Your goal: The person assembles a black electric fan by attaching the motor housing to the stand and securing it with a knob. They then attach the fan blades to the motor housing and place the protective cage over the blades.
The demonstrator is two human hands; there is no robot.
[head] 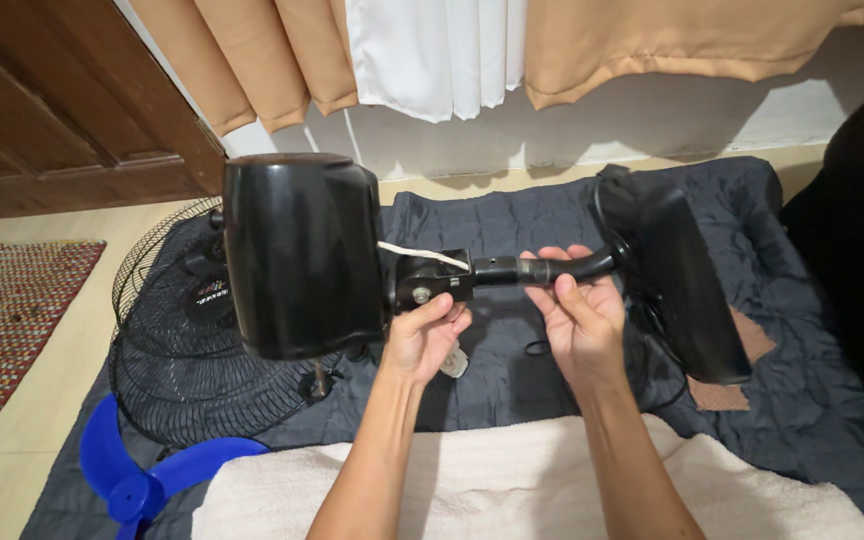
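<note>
Fan body held up between both hands over the dark quilt.

The left hand [427,335] grips the neck joint [432,281] beside the black motor housing [302,255]; the right hand [580,315] is closed round the curved black stem [562,267] leading to the base [682,275]. Wire grille [177,350] and blue blade [142,480] lie left on the quilt [802,380].

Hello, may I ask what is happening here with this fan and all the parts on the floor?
A person holds a taken-apart fan above a dark quilted blanket. The left hand grips the black joint beside the black motor housing. The right hand holds the black neck tube, which leads to the black base. On the floor lie wire grilles and a blue blade. A white towel lies nearest the camera.
</note>
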